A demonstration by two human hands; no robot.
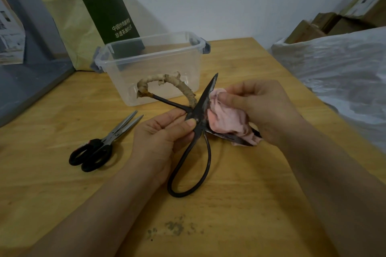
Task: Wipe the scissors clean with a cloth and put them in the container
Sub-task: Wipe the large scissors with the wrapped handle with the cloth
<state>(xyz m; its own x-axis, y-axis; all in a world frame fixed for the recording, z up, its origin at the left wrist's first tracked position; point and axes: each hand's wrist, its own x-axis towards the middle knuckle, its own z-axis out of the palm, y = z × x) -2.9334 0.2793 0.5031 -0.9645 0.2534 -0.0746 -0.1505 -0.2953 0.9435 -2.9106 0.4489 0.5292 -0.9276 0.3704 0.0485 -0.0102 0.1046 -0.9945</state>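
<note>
2 pairs of scissors are seen: the iron scissors (205, 98), held up in both hands, and the black-handled scissors (104, 146), laid flat on the bench (229, 204) to the left, well apart from either hand. The iron scissors are pinched at the pivot by the left grip (158, 137), thumb and fingers closed on the joint, with the blades spread wide. The right grip (259, 108) is closed round a bunched pink cloth (227, 119), which is pressed into the angle between the 2 blades and over the lower one. The long axis runs from the bare loop handle near the person to the upper blade tip, which points away toward the open container (177, 64) just beyond and slightly left. The left grip is judged the nearer to it and carries the tool, so only a short forward carry is called for once wiping is done. The metal looks dark, dull and stained. 1 handle is wrapped in frayed pale binding and 1 is bare. Whether the bare loop rests on the bench cannot be told.
</note>
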